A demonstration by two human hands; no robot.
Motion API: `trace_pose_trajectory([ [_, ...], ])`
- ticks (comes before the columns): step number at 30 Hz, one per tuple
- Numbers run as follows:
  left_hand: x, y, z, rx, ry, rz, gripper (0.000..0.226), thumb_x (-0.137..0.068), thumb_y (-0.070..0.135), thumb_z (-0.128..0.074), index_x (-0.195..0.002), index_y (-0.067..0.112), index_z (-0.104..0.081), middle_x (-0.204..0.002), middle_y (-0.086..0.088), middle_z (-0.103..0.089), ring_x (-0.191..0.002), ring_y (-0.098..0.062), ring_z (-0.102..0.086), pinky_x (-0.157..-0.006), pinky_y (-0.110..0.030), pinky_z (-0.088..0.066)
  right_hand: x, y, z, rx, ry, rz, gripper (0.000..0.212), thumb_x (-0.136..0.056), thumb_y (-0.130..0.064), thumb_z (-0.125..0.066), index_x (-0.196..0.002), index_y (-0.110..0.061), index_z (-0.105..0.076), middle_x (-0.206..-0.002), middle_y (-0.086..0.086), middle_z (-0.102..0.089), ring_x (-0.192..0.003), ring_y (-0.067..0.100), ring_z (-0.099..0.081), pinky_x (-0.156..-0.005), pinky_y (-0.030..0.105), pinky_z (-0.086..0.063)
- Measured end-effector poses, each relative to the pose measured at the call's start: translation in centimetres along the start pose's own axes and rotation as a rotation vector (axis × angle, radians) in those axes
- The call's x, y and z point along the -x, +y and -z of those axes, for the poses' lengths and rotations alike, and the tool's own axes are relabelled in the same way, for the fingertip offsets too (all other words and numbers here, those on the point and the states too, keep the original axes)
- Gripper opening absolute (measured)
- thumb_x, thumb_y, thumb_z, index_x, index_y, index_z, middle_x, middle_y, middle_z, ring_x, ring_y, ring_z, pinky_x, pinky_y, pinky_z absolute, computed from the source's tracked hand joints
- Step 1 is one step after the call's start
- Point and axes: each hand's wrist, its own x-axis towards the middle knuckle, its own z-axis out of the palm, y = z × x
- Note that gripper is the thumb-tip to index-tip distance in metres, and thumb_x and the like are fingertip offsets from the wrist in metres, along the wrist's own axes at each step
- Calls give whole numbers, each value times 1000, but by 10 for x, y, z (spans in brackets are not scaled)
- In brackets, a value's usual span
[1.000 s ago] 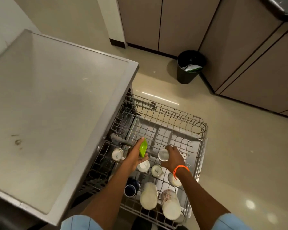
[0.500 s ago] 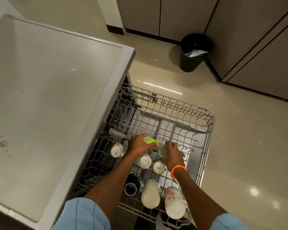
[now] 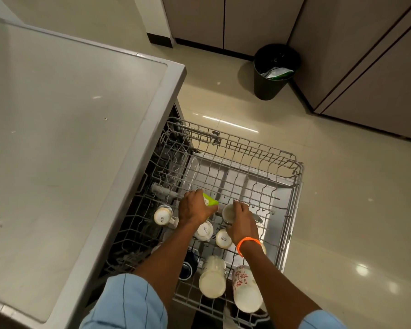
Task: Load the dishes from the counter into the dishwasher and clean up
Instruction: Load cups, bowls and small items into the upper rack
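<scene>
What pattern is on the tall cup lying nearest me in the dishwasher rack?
Red flowers on white, on the tall cup; the head view shows it.

The far half of the pulled-out grey wire dishwasher rack holds only bare upright tines, so there is open room there. The near half is crowded: inverted white ceramic cups, a tall cream tumbler and a red-flowered white tumbler lie close together. The grey steel countertop overhangs the rack's left side. A black plastic waste bin stands well apart on the floor.
</scene>
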Motion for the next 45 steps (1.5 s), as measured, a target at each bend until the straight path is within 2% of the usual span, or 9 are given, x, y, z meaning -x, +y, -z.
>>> trace_pose_trajectory([
  [4,-4,0,-7,-35,70,52,76,-78,65,-72,-133,16,-52,-130,-8,-61,-119,-28,-58,-95,-40,-49,1,3,0,-38,23,24,69,-73,-21,-81,-133,-21,-46,-134,3,-50,-117,26,-53,-92,39,-54],
  [12,-13,-5,-23,-81,74,98,84,-76,65,-74,-134,11,-46,-131,-12,-62,-117,-32,-61,-96,-41,-48,6,8,5,-50,93,27,67,-75,-31,-80,-134,-22,-51,-134,2,-53,-120,25,-52,-97,38,-50],
  [17,-15,-8,-29,-71,80,84,83,-79,64,-72,-136,11,-44,-132,-13,-59,-118,-33,-60,-95,-42,-49,2,9,8,-73,84,30,54,-81,-32,-77,-130,-22,-57,-128,2,-55,-116,25,-54,-92,37,-51],
  [21,-17,-13,-30,-63,89,75,80,-80,64,-71,-135,12,-44,-132,-12,-59,-117,-32,-60,-93,-42,-49,-1,10,6,-36,74,27,37,-85,-34,-72,-119,-20,-67,-117,1,-55,-104,24,-57,-82,32,-52],
  [24,-18,-15,-31,-63,103,63,79,-80,66,-70,-134,13,-46,-132,-11,-59,-118,-31,-59,-93,-42,-49,-5,12,6,-27,87,23,29,-87,-34,-69,-113,-20,-70,-113,2,-55,-101,24,-57,-81,34,-54],
  [33,-5,-24,-15,18,116,54,69,-89,63,-62,-134,12,-49,-136,-12,-55,-122,-33,-55,-95,-45,-47,1,3,17,-56,110,22,35,-89,-31,-67,-122,-20,-65,-123,6,-54,-109,26,-56,-85,38,-54],
  [37,11,-19,7,167,61,38,54,-91,56,-62,-123,13,-55,-129,-12,-57,-114,-35,-58,-88,-45,-51,13,-15,35,-72,119,40,40,-87,-30,-68,-125,-19,-63,-125,6,-54,-111,28,-55,-86,38,-53],
  [41,38,-14,30,310,50,-16,42,-92,53,-62,-107,14,-61,-111,-9,-62,-98,-31,-62,-80,-41,-53,32,-43,57,-96,141,68,43,-89,-31,-68,-128,-17,-61,-126,6,-54,-112,28,-57,-89,36,-52],
  [45,78,-12,57,452,105,-14,45,-90,63,-54,-89,19,-62,-92,0,-66,-83,-19,-63,-74,-39,-54,58,-82,85,-103,170,118,40,-91,-30,-65,-128,-16,-60,-126,8,-53,-111,28,-57,-88,37,-52],
])
